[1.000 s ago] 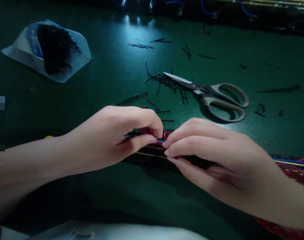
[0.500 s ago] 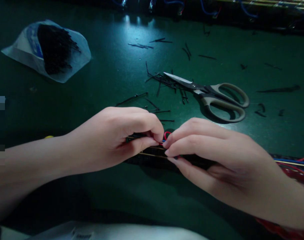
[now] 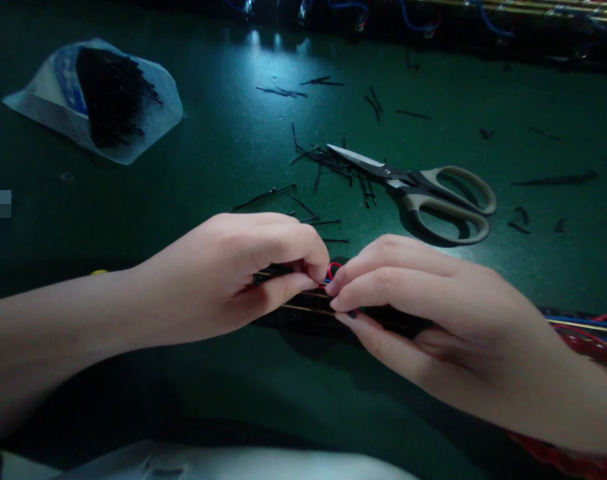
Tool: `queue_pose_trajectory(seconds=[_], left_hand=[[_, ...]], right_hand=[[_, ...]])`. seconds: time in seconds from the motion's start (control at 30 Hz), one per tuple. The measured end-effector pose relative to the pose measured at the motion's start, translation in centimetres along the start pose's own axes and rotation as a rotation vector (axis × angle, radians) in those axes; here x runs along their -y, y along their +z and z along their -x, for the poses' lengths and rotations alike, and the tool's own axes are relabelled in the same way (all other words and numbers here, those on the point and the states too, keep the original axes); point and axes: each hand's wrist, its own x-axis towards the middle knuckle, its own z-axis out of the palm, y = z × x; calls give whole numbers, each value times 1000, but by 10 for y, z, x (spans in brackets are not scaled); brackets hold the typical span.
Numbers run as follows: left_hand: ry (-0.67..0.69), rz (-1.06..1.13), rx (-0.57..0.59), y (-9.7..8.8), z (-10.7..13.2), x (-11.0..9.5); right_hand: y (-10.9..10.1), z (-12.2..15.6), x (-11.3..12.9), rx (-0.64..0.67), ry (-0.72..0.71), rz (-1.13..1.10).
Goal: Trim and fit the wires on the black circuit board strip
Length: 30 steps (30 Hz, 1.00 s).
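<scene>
My left hand point(image 3: 233, 273) and my right hand point(image 3: 423, 300) meet at the middle of a dark green table point(image 3: 223, 147). Both are closed in a pinch on a bundle of coloured wires point(image 3: 308, 303) that lies across the table under them. A small red wire loop point(image 3: 333, 269) shows between the fingertips, with a bit of blue beside it. The bundle runs on to the right, where red, blue and yellow strands point(image 3: 588, 325) show past my right wrist. What the fingertips pinch beyond the wires is hidden.
Grey-handled scissors point(image 3: 433, 193) lie shut behind my right hand. Several short black cable-tie offcuts point(image 3: 328, 163) are scattered around their blades. A clear plastic bag of black ties point(image 3: 103, 97) sits at the back left. More wires point(image 3: 413, 17) run along the far edge.
My left thumb and fingers have closed a little further over the wires, covering the blue strand seen earlier. The right hand has hardly moved.
</scene>
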Motion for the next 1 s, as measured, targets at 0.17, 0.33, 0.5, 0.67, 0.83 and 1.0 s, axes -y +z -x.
queue_pose_trajectory(seconds=[0.17, 0.33, 0.5, 0.67, 0.83, 1.0], left_hand=[[0, -14, 11, -1, -1, 0], [7, -18, 15, -1, 1, -1], [-2, -11, 19, -1, 1, -2], [-6, -6, 26, 0, 0, -1], [-11, 11, 3, 2, 1, -1], [-13, -2, 47, -2, 0, -1]], right_hand=[[0, -1, 1, 4, 7, 7], [-2, -1, 1, 3, -4, 15], [-3, -1, 1, 4, 2, 11], [-2, -1, 2, 9, 14, 4], [-2, -3, 2, -2, 14, -8], [-3, -2, 3, 7, 19, -6]])
